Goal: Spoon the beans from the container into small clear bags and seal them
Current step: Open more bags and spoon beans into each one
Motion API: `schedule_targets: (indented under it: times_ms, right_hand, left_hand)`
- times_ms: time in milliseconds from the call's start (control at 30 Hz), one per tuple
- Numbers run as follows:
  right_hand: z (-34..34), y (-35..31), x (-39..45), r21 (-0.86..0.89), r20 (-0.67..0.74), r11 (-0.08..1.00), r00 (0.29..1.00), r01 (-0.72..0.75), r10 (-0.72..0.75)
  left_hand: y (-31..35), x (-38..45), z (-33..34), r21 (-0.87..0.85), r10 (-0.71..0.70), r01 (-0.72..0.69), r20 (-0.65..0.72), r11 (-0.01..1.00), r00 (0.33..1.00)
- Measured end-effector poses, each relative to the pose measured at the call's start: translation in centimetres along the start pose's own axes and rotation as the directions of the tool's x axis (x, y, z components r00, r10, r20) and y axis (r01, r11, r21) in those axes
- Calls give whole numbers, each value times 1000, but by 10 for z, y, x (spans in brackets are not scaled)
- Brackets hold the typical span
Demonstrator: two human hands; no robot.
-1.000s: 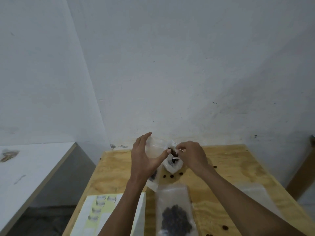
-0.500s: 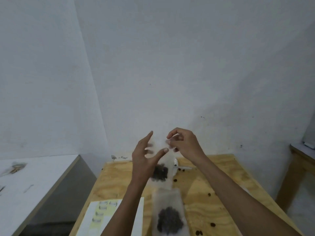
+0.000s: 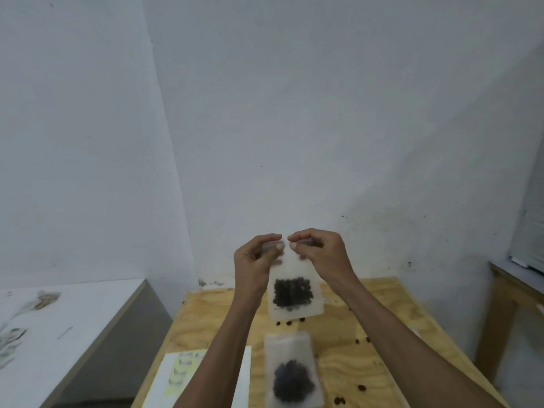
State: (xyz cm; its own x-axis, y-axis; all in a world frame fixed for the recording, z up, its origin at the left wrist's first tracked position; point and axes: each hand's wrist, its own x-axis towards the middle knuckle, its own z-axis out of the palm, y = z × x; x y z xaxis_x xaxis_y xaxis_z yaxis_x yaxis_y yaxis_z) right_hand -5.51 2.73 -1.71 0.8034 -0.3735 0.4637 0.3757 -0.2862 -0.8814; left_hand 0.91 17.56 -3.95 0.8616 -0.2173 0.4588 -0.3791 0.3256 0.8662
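Both hands, L (image 3: 254,262) & R (image 3: 322,256), pinching top edge of bag w/ beans (image 3: 293,293), hanging below them.

**One head view, tilted high at the wall**

A single wide-angle camera sits on the person's head, facing forward toward a white wall (image 3: 323,113) that fills the upper two thirds of the frame. The wooden table (image 3: 368,334) appears only in the lower centre and lower right. Both forearms enter from the bottom edge, and the left hand (image 3: 253,260) and right hand (image 3: 321,254) meet near the frame's centre, close to the lens. No second view overlaps it.
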Motion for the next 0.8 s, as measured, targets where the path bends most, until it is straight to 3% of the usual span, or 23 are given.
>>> schedule_targets:
  times_ms: [367,600,800]
  right_hand:
    - [2,5,-5,40,-13,996,996,-83,83]
    - [-8,16,-9,189,126,960,974,-209,187]
    - [-5,25,-17,187,106,949,965,-255,239]
  left_hand:
    - [2,0,-5,67,-20,20,-7,998,1000]
    - [2,-1,-24,54,-147,140,144,989,979]
    - [-7,-4,-27,49,-200,195,164,980,966]
